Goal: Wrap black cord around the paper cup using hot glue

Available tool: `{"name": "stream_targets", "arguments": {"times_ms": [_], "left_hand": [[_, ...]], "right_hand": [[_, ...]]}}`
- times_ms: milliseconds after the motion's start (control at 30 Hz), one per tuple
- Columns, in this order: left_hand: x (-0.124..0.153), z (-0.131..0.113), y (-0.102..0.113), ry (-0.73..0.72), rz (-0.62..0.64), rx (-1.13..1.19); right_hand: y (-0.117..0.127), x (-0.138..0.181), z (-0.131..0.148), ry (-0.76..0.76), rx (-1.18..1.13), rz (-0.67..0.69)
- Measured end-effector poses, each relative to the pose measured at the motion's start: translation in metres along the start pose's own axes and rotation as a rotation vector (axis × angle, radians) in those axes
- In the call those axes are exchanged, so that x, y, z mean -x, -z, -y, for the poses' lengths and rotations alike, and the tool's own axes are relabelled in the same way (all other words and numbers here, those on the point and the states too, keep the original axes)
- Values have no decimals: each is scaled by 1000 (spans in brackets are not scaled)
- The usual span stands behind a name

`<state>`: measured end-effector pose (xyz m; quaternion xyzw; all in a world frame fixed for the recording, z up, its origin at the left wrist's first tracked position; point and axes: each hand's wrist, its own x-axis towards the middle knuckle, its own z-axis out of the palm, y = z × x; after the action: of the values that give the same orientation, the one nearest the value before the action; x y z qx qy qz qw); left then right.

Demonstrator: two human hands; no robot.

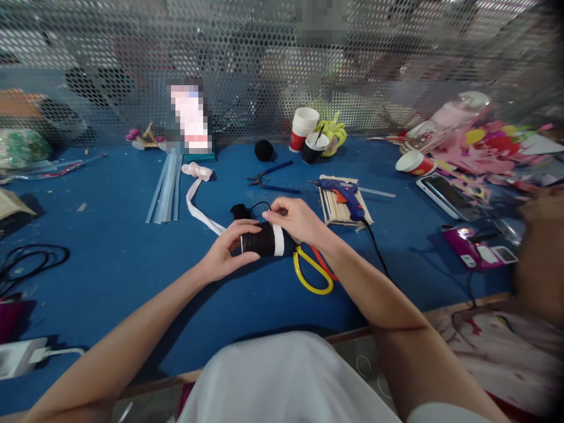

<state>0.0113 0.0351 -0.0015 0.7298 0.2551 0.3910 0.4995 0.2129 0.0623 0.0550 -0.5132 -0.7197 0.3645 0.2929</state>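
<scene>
Between our two hands sits the cup (264, 239), lying on its side just above the blue worktop (110, 258), and most of its wall is already covered in black wrapping, with only a white band left bare at the end nearest our right hand. Our left hand (224, 249) is curled around the dark end, thumb below and fingers above, gripping it steady. Our right hand (297, 218) is closed in a pinch at the top of the white band, and we judge it is holding the thin black cord (258, 205) that loops back to a small black clump (240, 211) just beyond our left fingers. So, as we read it, the winding is well along: the dark part is done, the white strip is what remains.

Just under our right wrist lie the yellow-handled scissors (312, 273), touching the worktop. Beyond our right hand a blue glue gun (346, 194) rests on a bundle of wooden sticks (337, 205), its cable running back toward us. Farther out from our hands we see blue pliers (271, 178), a black pompom (264, 150) and a stack of paper cups (303, 128). Beyond our left hand a pink ribbon (196, 194) trails across, with clear glue sticks (167, 188) beside it. Off to our right a phone (447, 197) lies flat, and another person's arm (540, 258) shows at the edge.
</scene>
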Motion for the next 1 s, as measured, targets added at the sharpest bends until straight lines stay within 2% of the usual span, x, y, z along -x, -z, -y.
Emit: {"name": "stream_targets", "arguments": {"times_ms": [133,300,500,700,900,1000], "left_hand": [[0,-2,-1,2,-27,-8],[-1,-4,-3,87,-22,20],[0,1,-3,-5,-16,-10],[-1,0,-3,-27,-3,-30],[-1,-3,-3,-22,5,-41],[0,-4,-5,34,-12,-34]], "right_hand": [[-1,0,1,-7,-2,4],[-1,0,-1,-17,4,4],[-1,-1,-3,-29,-4,8],[1,-1,-2,-19,5,9],[1,-1,-2,-12,17,26],[1,-3,-3,-5,-34,-11]]}}
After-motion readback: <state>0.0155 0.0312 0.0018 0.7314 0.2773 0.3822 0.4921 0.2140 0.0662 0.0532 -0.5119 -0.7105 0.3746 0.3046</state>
